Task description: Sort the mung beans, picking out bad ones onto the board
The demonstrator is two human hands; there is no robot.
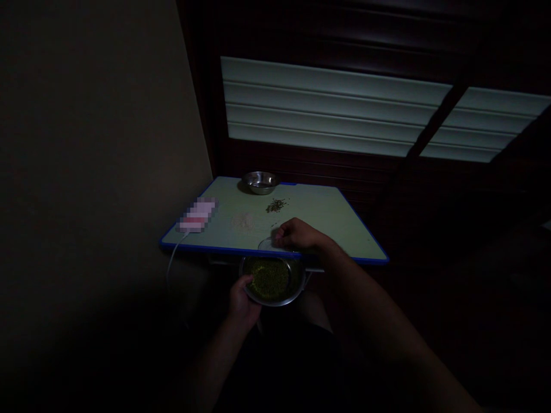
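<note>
My left hand (243,305) grips the left rim of a metal bowl (282,303), which is below the table's near edge. Small green beans (270,280), which look like mung beans, fill much of it. My right hand (299,234) is over the table's near edge with its fingers pinched together. Whatever they hold, if anything, is hidden. Right under those fingers lies a clear round dish or lid (266,245), partly covered by the hand. Beyond it on the table are a pile of pale grains (243,222) and a small heap of darker beans (276,205).
A shiny steel bowl (260,183) stands at the back of the pale, blue-edged table (331,215). At the left lies a blurred pink phone-like object (198,215) with a white cable (172,258) hanging off the edge. A wall and dark slatted doors close in the table.
</note>
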